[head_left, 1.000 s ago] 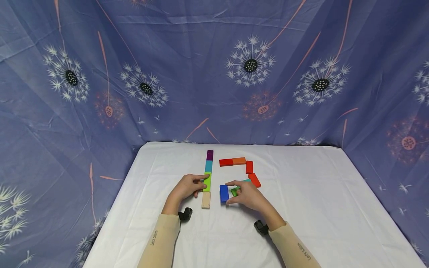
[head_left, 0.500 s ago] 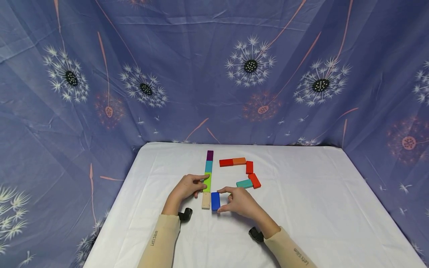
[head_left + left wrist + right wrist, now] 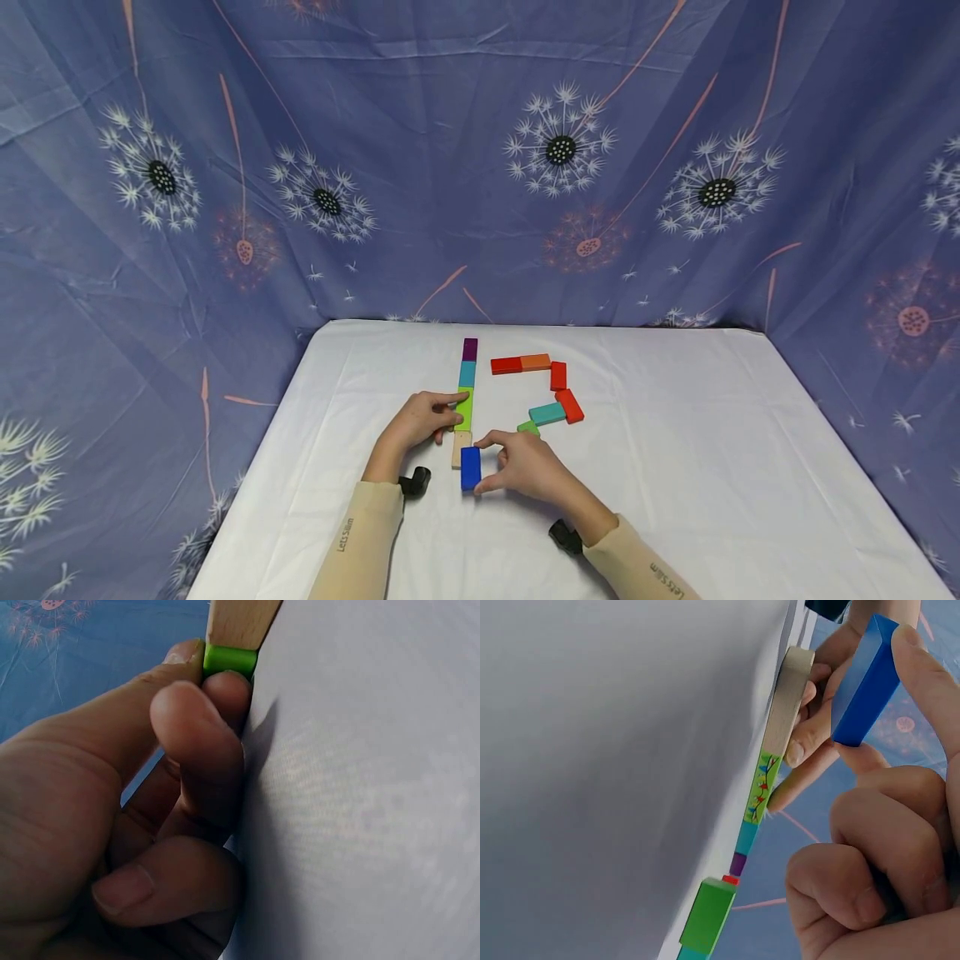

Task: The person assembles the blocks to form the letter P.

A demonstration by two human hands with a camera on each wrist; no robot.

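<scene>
My right hand [image 3: 528,467] pinches a blue block [image 3: 470,468] by its two ends, between thumb and index finger. Raised off the cloth in the right wrist view, the blue block [image 3: 866,682] overlaps the near end of a plain wood block [image 3: 461,450] in the head view. Thumb and index finger of my left hand [image 3: 416,419] hold a lime green block [image 3: 464,410], printed with a small picture on its side. Beyond it in the same straight row lie a light blue block [image 3: 468,373] and a purple block [image 3: 470,349].
Right of the row, blocks form a bent line: a red block [image 3: 506,365], an orange block [image 3: 536,362], two more red blocks, a teal block [image 3: 547,412] and a green block [image 3: 528,428]. A white cloth [image 3: 675,467] covers the table; a patterned curtain [image 3: 420,167] hangs behind.
My right hand has carried the blue block left and nearer to me, from beside the green block to the near end of the row. The left hand has stayed put.
</scene>
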